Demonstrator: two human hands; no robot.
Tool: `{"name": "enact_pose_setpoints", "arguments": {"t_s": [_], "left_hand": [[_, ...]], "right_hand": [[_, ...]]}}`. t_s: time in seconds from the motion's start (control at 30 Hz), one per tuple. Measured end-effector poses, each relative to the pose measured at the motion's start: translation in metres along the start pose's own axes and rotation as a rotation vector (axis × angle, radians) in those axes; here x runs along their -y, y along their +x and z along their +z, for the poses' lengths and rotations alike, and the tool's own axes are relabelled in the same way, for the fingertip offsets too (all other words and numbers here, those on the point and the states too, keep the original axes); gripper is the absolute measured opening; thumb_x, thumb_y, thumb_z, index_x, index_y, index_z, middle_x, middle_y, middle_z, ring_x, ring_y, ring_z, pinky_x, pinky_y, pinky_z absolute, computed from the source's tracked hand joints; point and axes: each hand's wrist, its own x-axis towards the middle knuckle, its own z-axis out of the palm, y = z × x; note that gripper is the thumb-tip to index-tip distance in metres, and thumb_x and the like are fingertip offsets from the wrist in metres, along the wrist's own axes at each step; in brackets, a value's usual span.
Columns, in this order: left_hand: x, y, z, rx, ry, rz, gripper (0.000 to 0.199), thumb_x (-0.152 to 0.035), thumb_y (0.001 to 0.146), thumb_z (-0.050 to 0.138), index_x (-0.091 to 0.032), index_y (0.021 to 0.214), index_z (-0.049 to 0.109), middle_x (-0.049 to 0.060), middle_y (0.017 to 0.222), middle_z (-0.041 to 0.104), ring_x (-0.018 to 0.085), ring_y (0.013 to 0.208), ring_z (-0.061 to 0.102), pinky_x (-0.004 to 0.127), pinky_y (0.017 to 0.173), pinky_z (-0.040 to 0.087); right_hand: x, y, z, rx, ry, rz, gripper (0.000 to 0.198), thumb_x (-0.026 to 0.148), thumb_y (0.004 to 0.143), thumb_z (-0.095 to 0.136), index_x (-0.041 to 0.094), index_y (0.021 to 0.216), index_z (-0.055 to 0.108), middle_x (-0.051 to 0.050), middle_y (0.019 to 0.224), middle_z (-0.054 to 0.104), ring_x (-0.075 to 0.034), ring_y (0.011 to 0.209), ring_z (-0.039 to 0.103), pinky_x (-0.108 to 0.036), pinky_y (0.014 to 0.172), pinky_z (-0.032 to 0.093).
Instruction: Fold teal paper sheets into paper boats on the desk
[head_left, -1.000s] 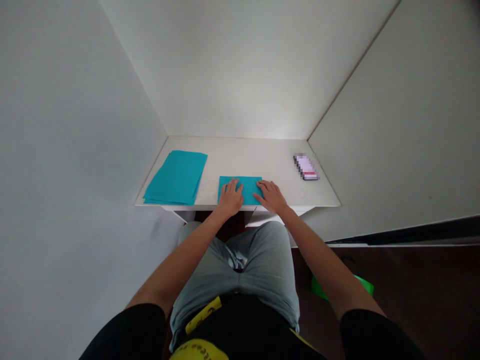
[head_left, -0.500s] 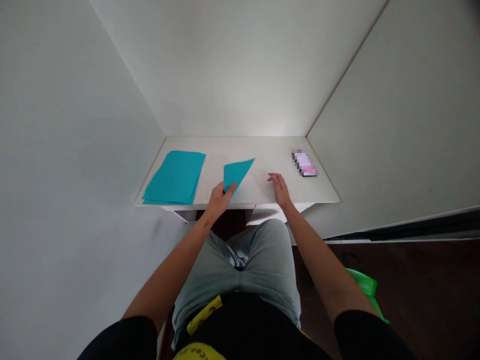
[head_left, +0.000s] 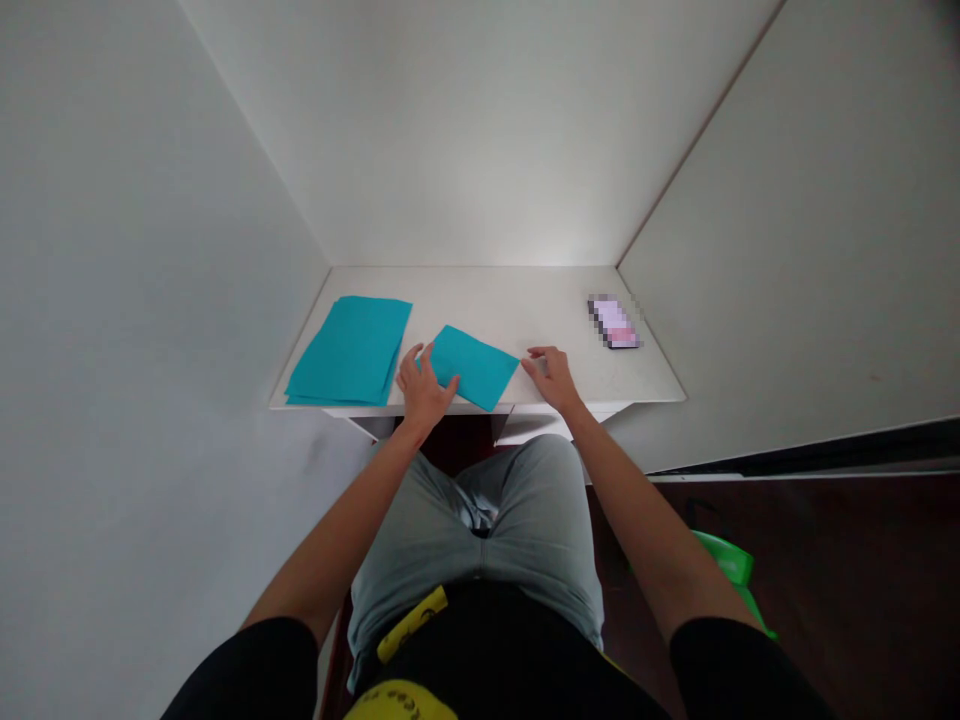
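Note:
A small turquoise sheet of paper [head_left: 478,366] lies slantwise near the front edge of the white desk [head_left: 517,295]. My left hand [head_left: 426,388] rests at its left end, fingers spread, with the thumb on or just over the paper's lower edge. By the sheet's right corner is my right hand [head_left: 551,377]; its fingers are loosely bent and apart, the fingertips close to that corner. Whether they touch it I cannot tell. Left of both hands, a stack of larger turquoise sheets [head_left: 351,350] lies on the desk, its edges slightly uneven.
A phone [head_left: 614,322] with a blurred screen lies at the desk's right side. White walls [head_left: 472,130] enclose the desk at the back and sides. Under the desktop is a white drawer [head_left: 525,425]. A green plastic object [head_left: 726,560] stands on the dark floor at the right.
The small sheet, held up in my left hand before, now lies on the desk. My left hand has let go and spread its fingers. My right hand has moved slightly left towards the sheet.

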Motion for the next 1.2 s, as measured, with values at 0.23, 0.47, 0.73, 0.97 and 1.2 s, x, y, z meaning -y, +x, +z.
{"name": "enact_pose_setpoints", "arguments": {"t_s": [0.23, 0.47, 0.73, 0.97, 1.2], "left_hand": [[0.004, 0.027, 0.009, 0.388, 0.107, 0.5, 0.06, -0.044, 0.104, 0.058, -0.021, 0.159, 0.056, 0.01, 0.174, 0.043, 0.033, 0.167, 0.026, 0.053, 0.135, 0.025], [-0.008, 0.01, 0.024, 0.351, 0.262, 0.466, 0.062, -0.055, 0.109, 0.046, -0.028, 0.164, 0.05, 0.006, 0.175, 0.042, 0.03, 0.166, 0.03, 0.052, 0.135, 0.027], [-0.013, 0.009, 0.021, 0.319, 0.28, 0.47, 0.061, -0.058, 0.111, 0.037, -0.029, 0.163, 0.052, 0.005, 0.173, 0.046, 0.03, 0.163, 0.036, 0.051, 0.127, 0.036], [-0.013, 0.01, 0.018, 0.312, 0.224, 0.463, 0.059, -0.05, 0.113, 0.039, -0.025, 0.165, 0.049, 0.008, 0.169, 0.051, 0.03, 0.158, 0.043, 0.05, 0.122, 0.04], [-0.012, 0.006, 0.015, 0.304, 0.161, 0.5, 0.051, -0.054, 0.109, 0.049, -0.029, 0.151, 0.065, 0.007, 0.164, 0.057, 0.033, 0.148, 0.052, 0.053, 0.12, 0.041]], "right_hand": [[0.006, -0.001, 0.007, 0.028, -0.217, 0.003, 0.055, 0.07, 0.101, 0.057, 0.023, 0.125, 0.07, -0.018, 0.13, 0.062, -0.039, 0.129, 0.054, -0.058, 0.114, 0.046], [0.016, 0.005, 0.007, 0.036, -0.129, 0.157, 0.05, 0.07, 0.099, 0.061, 0.025, 0.116, 0.072, -0.013, 0.127, 0.072, -0.037, 0.126, 0.061, -0.058, 0.114, 0.043], [0.037, 0.006, 0.008, 0.141, 0.267, 0.076, 0.048, 0.058, 0.112, 0.037, 0.03, 0.141, 0.064, -0.005, 0.122, 0.082, -0.027, 0.122, 0.07, -0.049, 0.114, 0.046], [0.059, -0.004, 0.014, 0.351, -0.197, -0.224, 0.031, 0.035, 0.11, 0.05, 0.029, 0.129, 0.074, -0.006, 0.152, 0.068, -0.03, 0.138, 0.057, -0.051, 0.113, 0.039], [0.065, 0.008, 0.018, 0.318, -0.336, -0.161, 0.028, 0.027, 0.107, 0.051, 0.025, 0.127, 0.071, -0.008, 0.153, 0.067, -0.033, 0.137, 0.055, -0.052, 0.11, 0.04]]}}
